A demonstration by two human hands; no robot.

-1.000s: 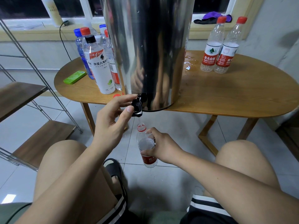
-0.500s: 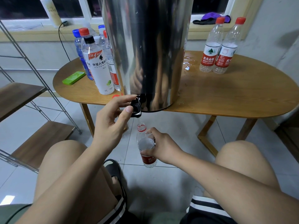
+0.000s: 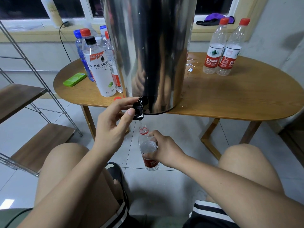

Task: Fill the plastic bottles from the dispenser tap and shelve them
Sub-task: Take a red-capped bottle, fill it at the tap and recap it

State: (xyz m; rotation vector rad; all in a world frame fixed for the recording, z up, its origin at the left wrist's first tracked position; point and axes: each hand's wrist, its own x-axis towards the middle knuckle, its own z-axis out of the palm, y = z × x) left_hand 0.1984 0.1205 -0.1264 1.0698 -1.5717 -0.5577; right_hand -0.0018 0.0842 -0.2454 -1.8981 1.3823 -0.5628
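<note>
**A:** How many bottles are counted?

**B:** Eight are counted for sure. One open bottle [image 3: 148,145] is held below the table edge, directly under the tap [image 3: 139,108] of the steel dispenser [image 3: 148,46]. Two red-capped bottles [image 3: 213,53] are stood side by side, touching, on the right part of the table [image 3: 238,99]. A group of bottles [image 3: 98,68] is stood to the left of the dispenser. Five caps are seen there: two blue, two red and one black. Whether more are hidden behind cannot be told.

**A:** And how are the hands placed?

**B:** The black lever of the tap is pinched between thumb and forefinger of the left hand [image 3: 113,124]. The open bottle is gripped around its middle by the right hand [image 3: 164,150] and kept upright. A thin stream of water is received in its mouth, and water is seen inside it.

**A:** What else is counted on the table?

**B:** One loose red cap [image 3: 117,98] is laid at the edge near the tap. One flat green box [image 3: 74,79] is laid at the left end. One puddle [image 3: 190,63] is spread between the dispenser and the two red-capped bottles.

**A:** And the room?

**B:** The table is oval and wooden, and it is placed under a window sill [image 3: 32,32]. One white bottle [image 3: 52,12] and one dark cloth [image 3: 213,20] are kept on the sill. A metal rack [image 3: 24,53] with two wooden shelves is seen at the left. The floor [image 3: 172,129] is covered with pale tiles, and one black slipper [image 3: 115,171] is seen on it.
</note>
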